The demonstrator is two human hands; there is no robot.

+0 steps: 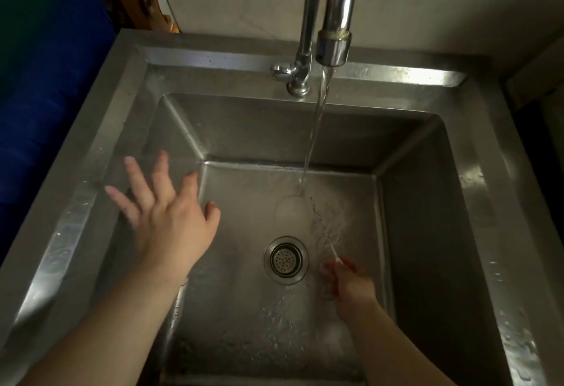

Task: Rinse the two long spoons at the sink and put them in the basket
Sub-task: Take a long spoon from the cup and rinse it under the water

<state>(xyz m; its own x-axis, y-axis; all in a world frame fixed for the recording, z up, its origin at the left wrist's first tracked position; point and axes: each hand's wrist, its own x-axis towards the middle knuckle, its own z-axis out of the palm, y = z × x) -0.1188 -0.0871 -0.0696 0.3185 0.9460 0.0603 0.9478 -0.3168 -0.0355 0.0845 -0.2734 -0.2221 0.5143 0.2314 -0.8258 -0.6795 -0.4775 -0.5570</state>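
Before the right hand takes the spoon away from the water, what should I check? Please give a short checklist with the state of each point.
1. Water runs from the tap: ok.
2. Spoon bowl sits under the stream: ok.
3. Right hand grips the spoon handle: ok, fingers closed around its end.
4. Left hand is free to help: ok, open and empty over the sink.
5. Second spoon located: cannot tell, only one is clearly visible.
6. Basket located: not ok, none in view.

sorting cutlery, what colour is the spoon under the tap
Pale and translucent-looking spoon, blurred by water; head view.
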